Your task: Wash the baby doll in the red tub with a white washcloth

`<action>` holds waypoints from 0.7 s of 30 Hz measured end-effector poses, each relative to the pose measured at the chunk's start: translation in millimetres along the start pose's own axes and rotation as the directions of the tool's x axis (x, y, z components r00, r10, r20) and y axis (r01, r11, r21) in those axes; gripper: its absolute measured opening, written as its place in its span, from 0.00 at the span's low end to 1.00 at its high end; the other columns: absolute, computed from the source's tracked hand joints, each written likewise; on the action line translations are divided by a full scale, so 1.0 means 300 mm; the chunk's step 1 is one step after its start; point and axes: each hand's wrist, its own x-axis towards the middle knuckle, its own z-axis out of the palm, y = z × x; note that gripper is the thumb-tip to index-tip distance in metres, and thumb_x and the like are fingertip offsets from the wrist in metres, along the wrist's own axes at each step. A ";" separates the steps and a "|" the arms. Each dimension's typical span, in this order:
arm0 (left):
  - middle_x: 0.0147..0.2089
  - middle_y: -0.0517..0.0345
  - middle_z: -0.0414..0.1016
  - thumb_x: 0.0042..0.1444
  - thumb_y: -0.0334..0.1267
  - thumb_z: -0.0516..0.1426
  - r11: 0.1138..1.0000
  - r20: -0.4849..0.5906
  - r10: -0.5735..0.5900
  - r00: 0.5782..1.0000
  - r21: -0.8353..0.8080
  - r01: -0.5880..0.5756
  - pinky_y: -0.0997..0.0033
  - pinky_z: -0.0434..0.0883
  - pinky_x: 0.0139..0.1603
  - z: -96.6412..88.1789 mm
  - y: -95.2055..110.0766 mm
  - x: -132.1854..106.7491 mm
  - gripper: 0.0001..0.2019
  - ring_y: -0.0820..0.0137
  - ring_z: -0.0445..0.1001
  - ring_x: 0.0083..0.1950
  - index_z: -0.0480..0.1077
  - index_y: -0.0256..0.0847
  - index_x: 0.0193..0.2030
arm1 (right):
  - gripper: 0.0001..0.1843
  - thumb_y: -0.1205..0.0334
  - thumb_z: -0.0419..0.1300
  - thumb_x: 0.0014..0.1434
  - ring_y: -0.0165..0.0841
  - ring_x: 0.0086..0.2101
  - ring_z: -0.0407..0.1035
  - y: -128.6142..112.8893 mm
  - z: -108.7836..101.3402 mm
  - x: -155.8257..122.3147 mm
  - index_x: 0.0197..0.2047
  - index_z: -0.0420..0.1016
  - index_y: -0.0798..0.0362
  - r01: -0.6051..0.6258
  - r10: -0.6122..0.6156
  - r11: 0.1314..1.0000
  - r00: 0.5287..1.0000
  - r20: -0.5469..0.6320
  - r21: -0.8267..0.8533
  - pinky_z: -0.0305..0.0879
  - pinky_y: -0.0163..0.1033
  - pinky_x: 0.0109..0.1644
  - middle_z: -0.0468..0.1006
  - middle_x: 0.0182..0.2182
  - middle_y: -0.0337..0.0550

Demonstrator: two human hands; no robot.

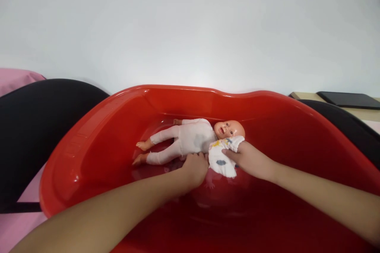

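A baby doll (192, 138) in white clothing lies on its back in a red baby bathtub (118, 122), head toward the right and feet toward the left. My left hand (196, 169) is closed at the doll's near side, by its arm; the fingertips and the doll's near hand are hidden. In my right hand (252, 160) is a white printed washcloth (222, 162), bunched between thumb and fingers. The cloth lies against the doll's neck and shoulder, just below its chin, and its lower part hangs toward the tub floor.
A white wall (190, 27) rises behind the tub. Black rounded shapes (47, 126) flank it, with pink fabric (18, 79) at the left. A dark flat phone-like object (350, 99) rests on a light wooden surface at the right. The tub floor is glossy.
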 end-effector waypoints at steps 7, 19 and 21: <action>0.58 0.35 0.79 0.69 0.29 0.54 0.997 0.032 -0.055 0.998 -0.061 0.057 0.50 0.71 0.53 -0.009 0.009 -0.009 0.22 0.47 0.81 0.52 0.71 0.36 0.69 | 0.14 0.52 0.57 0.69 0.47 0.44 0.79 0.010 -0.029 0.030 0.39 0.78 0.51 -0.067 0.057 0.996 0.989 -0.139 -0.066 0.75 0.52 0.55 0.83 0.34 0.49; 0.60 0.32 0.78 0.66 0.35 0.55 0.990 0.101 -0.009 0.995 -0.142 0.024 0.48 0.71 0.54 0.006 -0.019 0.024 0.27 0.42 0.79 0.57 0.69 0.34 0.70 | 0.19 0.54 0.54 0.71 0.50 0.50 0.79 -0.015 0.013 -0.015 0.52 0.81 0.54 0.033 -0.039 0.983 0.999 -0.031 -0.179 0.73 0.57 0.61 0.85 0.52 0.55; 0.58 0.34 0.80 0.61 0.40 0.61 0.977 0.163 0.007 0.987 -0.210 0.028 0.51 0.73 0.51 -0.016 -0.039 0.024 0.32 0.44 0.81 0.55 0.68 0.35 0.71 | 0.19 0.52 0.54 0.71 0.50 0.51 0.79 -0.006 0.015 -0.016 0.52 0.81 0.54 0.042 -0.052 0.985 0.997 -0.055 -0.168 0.73 0.57 0.62 0.85 0.53 0.56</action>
